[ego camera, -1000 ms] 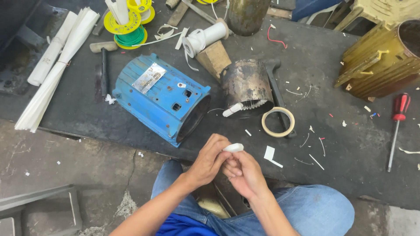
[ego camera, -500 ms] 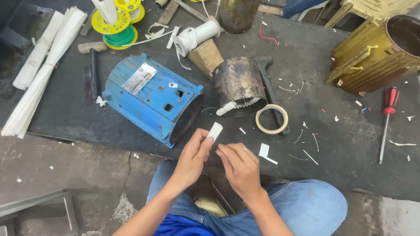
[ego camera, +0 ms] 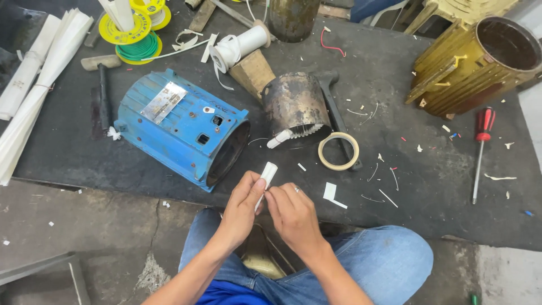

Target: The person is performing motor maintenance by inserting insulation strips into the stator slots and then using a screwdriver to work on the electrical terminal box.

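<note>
Both my hands meet over the near edge of a dark mat (ego camera: 429, 186). My left hand (ego camera: 241, 208) pinches a small folded strip of white paper (ego camera: 267, 174) that sticks up from its fingers. My right hand (ego camera: 292, 213) has its fingertips on the strip's lower end. Just beyond the hands lies a blue motor housing (ego camera: 179, 125) on its side, its open end facing me. To its right a rusty metal cylinder (ego camera: 294, 106) lies with white strips showing at its mouth.
A roll of tape (ego camera: 338, 151) and a black tool (ego camera: 334, 107) lie right of the cylinder. A red-handled screwdriver (ego camera: 481, 148) and a yellow housing (ego camera: 473, 61) are far right. Spools (ego camera: 135, 34), a white tape roll (ego camera: 240, 45), a wood block (ego camera: 253, 71) and white paper sheets (ego camera: 34, 85) sit behind and left. My jeans-clad knees (ego camera: 372, 260) are below.
The white strip went from lying across my fingers to standing upright in my left hand. My right hand briefly came off it and now touches its lower end again.
</note>
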